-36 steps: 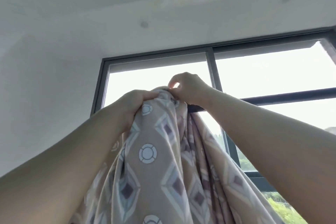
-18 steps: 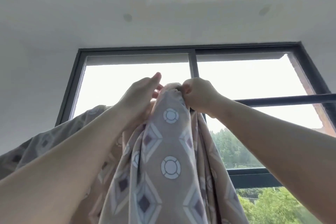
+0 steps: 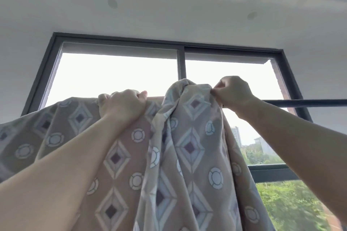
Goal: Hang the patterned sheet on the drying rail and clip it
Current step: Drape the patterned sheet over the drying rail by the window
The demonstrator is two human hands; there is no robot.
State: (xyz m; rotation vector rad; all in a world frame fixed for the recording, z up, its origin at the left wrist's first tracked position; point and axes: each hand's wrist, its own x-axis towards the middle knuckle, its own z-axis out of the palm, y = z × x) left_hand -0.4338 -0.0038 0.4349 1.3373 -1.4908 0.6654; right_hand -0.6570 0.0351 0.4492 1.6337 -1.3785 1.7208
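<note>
The patterned sheet [image 3: 189, 146], beige with diamonds and circles, hangs over the dark drying rail [image 3: 304, 102], which runs level in front of the window. My left hand [image 3: 123, 106] is closed on the sheet's top edge where it lies flatter along the rail. My right hand [image 3: 233, 92] pinches a bunched fold of the sheet at the rail, just right of a raised hump of fabric. Left of my right hand the rail is hidden under fabric. No clip shows.
A dark-framed window [image 3: 181, 65] fills the wall behind the rail, with bright sky above and trees [image 3: 293, 204] and buildings below. The white ceiling [image 3: 169, 5] is close overhead. The rail's bare stretch runs to the right edge.
My hands have drawn apart along the rail, the left one leftward with the fabric, so more of the sheet lies spread on the left. The view has shifted left.
</note>
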